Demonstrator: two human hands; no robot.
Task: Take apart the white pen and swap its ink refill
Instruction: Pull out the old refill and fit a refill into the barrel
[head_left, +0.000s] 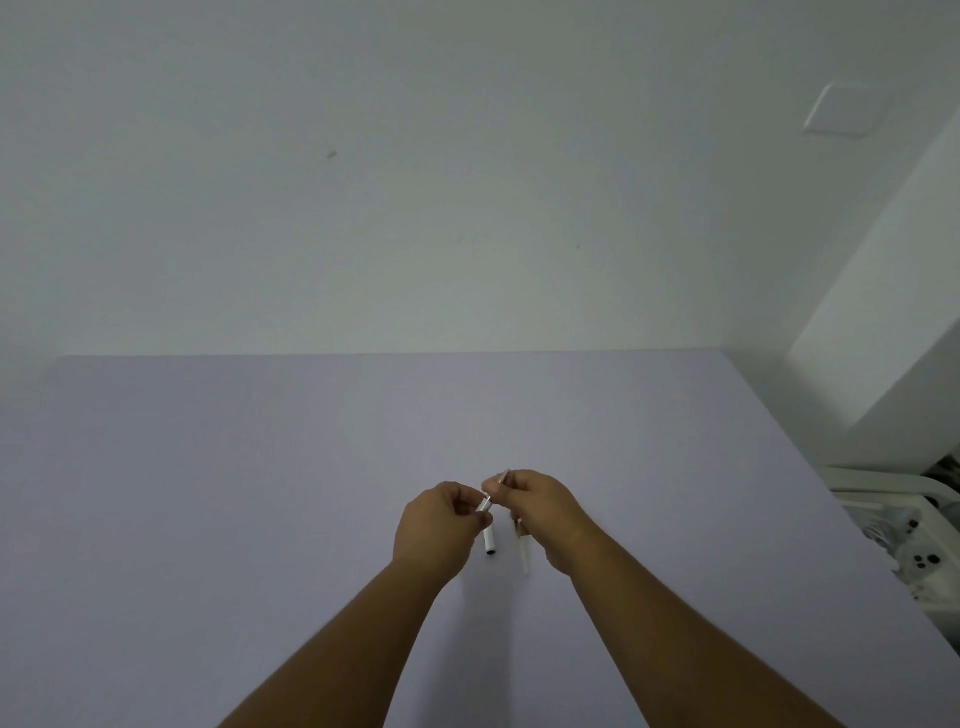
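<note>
A: Mid-table, well inside every edge, open lavender surface is seen all round. Count?

B: Two hands, two white pieces. Pen barrel is pinched by left hand; right hand is closed on refill. No writing can be read.

two hands are in view, a left hand and a right hand, both over one lilac table. one white pen barrel with a dark open end sits in the left hand. one thin metal-tipped piece pokes from the right hand, and one pale slim stick hangs below it. one square wall plate is on the wall.
</note>
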